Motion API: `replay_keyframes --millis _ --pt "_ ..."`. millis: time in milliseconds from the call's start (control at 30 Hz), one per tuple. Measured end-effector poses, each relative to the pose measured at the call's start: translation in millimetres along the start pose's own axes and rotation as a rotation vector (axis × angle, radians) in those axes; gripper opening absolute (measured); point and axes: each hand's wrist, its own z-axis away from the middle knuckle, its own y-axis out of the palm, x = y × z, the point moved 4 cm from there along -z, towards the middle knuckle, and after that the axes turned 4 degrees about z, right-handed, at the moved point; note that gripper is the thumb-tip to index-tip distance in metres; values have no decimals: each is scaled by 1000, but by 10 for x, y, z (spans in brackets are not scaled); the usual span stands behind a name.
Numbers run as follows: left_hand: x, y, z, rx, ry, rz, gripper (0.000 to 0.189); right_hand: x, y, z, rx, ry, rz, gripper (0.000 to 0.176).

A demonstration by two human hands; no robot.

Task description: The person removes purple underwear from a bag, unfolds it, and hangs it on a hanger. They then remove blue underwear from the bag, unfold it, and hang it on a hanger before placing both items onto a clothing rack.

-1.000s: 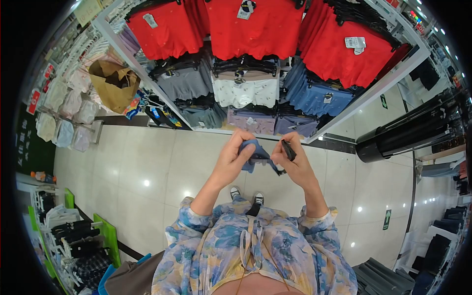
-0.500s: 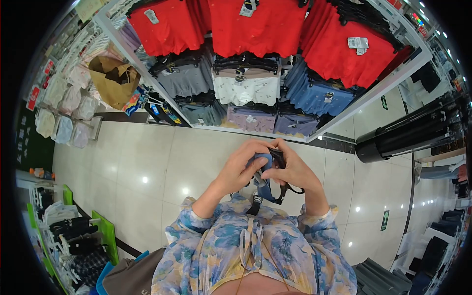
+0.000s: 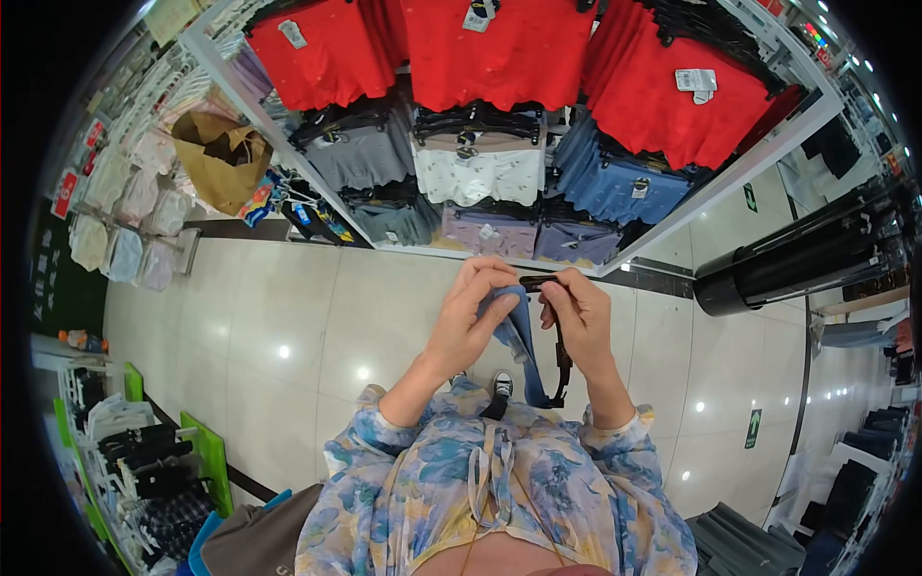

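Note:
In front of my chest, my left hand (image 3: 469, 322) pinches one end of a blue cloth garment (image 3: 534, 376), thumb on top of the fabric. The garment hangs down from there in a narrow, folded strip. My right hand (image 3: 583, 319) grips a black clip hanger (image 3: 563, 363) near its upper end. The hanger's bar runs down from under the right fingers, and its lower clip meets the bottom of the blue cloth. At the top, the hanger's other end reaches across close to my left fingertips.
Ahead stands a white-framed rack (image 3: 634, 252) with red garments (image 3: 499, 53) above grey, white and blue ones. A brown paper bag (image 3: 226, 168) is at the left. A black cylinder (image 3: 740, 283) juts in from the right. Glossy tiles (image 3: 288, 307) lie below.
My hands have moved apart, the right one toward the right with the hanger. The blue cloth is now stretched out more, and the hanger's bar shows more fully.

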Motion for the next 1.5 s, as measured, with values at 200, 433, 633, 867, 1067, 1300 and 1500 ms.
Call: replay_keyframes --millis 200,433,633,867,1067,1300,1500 --pt "163 -7 34 27 -274 92 14 12 -20 21 -20 7 -117 16" --pt "251 28 41 -37 -294 182 13 5 -66 44 -16 -4 -91 17" --pt "213 43 14 -46 -303 176 12 22 -96 44 -4 14 -96 18" --pt "177 52 1 -44 -260 131 12 48 -80 51 -7 -7 -63 18" --pt "173 86 -2 -59 -232 121 10 112 -89 47 -72 -47 11 17" --pt "177 98 -10 -78 -212 154 7 125 -48 44 -78 -64 110 13" --pt "272 49 -4 -45 -320 142 8 118 -44 -14 -41 0 130 14"
